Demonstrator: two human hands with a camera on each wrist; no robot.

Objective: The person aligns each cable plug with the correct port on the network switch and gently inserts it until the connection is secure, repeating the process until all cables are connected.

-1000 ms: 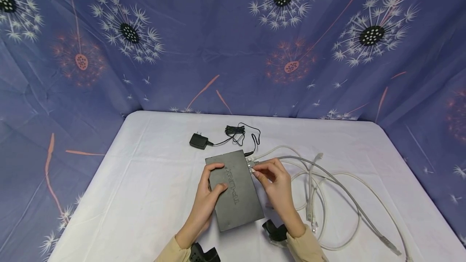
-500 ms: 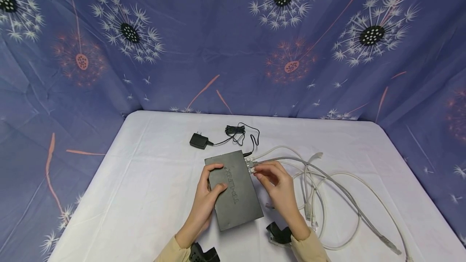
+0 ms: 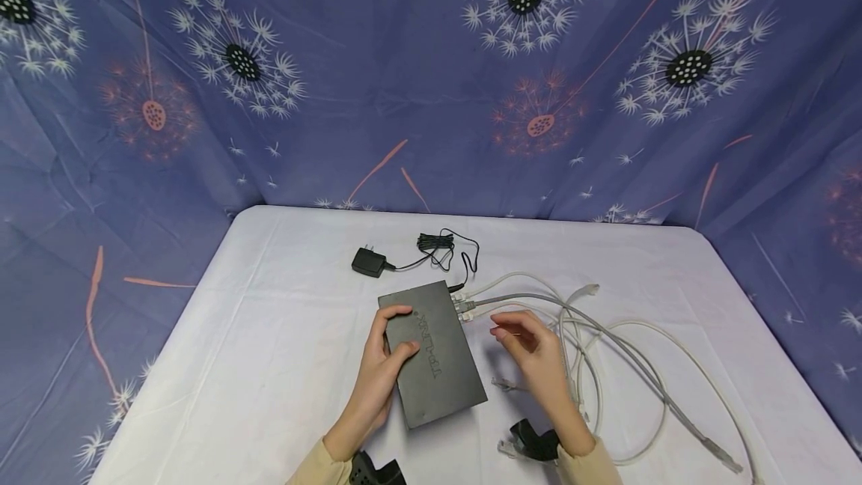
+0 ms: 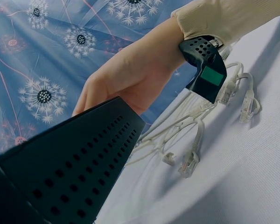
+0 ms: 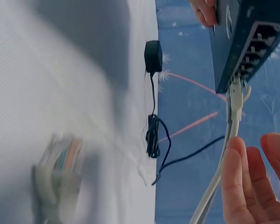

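Trailing cables [image 5: 213, 187], dark-grey TP-LINK box [image 3: 441, 365]

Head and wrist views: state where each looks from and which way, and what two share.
Head: worn there, facing forward and down at the grey box and table; left hand, right hand and sleeves show.
Left wrist: worn there, facing the box's perforated side; right hand and sleeve beyond.
Right wrist: worn there, facing the box's ports; right fingers near, left fingers at the top.
Head and right wrist share the power adapter.
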